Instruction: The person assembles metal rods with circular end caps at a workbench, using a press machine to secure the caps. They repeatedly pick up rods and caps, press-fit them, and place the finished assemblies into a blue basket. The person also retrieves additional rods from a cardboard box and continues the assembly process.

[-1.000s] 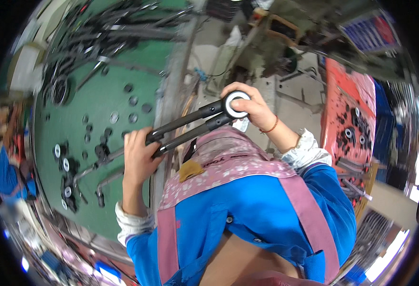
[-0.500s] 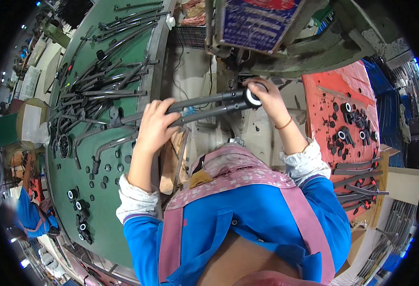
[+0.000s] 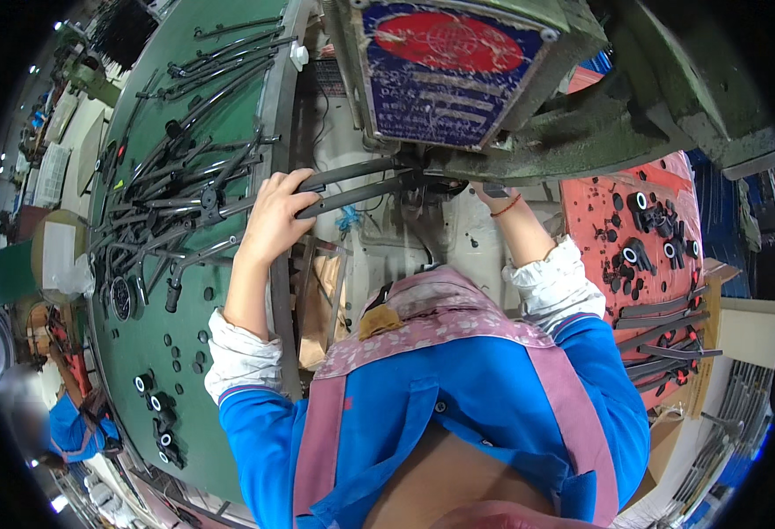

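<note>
A black frame of two parallel metal tubes (image 3: 352, 196) reaches from above the green table to under the head of a green machine (image 3: 573, 145). My left hand (image 3: 275, 214) is closed around the tubes near the table's edge. The frame's dark joined end (image 3: 412, 176) sits beneath the machine head, and its white-ringed wheel-like part no longer shows. Beside that end, under the machine's arm, is my right hand (image 3: 496, 199); its fingers are mostly hidden there, so its grip does not show.
On the green table (image 3: 238, 397) lie a heap of black tubes (image 3: 163, 189), small black caps and white-ringed black joints (image 3: 160, 402). A red-covered table (image 3: 581, 198) at the right bears similar joints (image 3: 639, 254) and black strips. A cardboard piece (image 3: 321, 300) stands beside my left forearm.
The tube frame has moved forward, its joined end passing under the machine head. My right hand has followed beneath the machine's arm, while the left still grips the tubes. The view has shifted slightly.
</note>
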The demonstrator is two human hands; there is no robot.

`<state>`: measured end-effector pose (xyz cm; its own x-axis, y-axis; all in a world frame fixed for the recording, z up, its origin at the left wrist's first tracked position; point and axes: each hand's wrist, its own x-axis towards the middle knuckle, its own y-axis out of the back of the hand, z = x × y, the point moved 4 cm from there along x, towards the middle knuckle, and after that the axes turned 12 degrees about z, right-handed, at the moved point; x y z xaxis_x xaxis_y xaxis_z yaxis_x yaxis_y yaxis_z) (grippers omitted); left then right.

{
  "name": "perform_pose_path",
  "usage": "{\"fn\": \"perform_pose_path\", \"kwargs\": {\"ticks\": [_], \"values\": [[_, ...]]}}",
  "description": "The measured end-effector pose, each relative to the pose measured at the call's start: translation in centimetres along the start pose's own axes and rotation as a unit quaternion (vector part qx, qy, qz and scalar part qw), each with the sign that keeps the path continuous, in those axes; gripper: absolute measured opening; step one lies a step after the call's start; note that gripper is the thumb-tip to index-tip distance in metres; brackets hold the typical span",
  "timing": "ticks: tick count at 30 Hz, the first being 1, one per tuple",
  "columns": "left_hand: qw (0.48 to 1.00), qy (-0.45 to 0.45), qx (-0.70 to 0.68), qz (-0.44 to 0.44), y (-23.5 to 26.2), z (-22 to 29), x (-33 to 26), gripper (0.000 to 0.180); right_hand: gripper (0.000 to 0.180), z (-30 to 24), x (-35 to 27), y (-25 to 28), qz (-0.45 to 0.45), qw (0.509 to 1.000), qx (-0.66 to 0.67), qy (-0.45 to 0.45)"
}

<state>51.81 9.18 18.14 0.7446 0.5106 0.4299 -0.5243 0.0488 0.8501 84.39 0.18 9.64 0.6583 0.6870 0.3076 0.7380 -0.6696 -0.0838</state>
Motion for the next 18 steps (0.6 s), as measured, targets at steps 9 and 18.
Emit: {"fn": "perform_pose_path", "kwargs": {"ticks": [9,18], "values": [[0.998,-0.027,-0.049,-0.020,-1.0,-2.0,0.5,0.029,0.026,-7.0,-2.1,-1.5,-0.002,0.919,-0.270,0.288],[0.997,-0.037,-0.053,-0.032,-1.9,-2.6,0.9,0.027,0.024,-5.1,-2.5,-1.1,0.024,0.863,-0.398,0.311]]}}
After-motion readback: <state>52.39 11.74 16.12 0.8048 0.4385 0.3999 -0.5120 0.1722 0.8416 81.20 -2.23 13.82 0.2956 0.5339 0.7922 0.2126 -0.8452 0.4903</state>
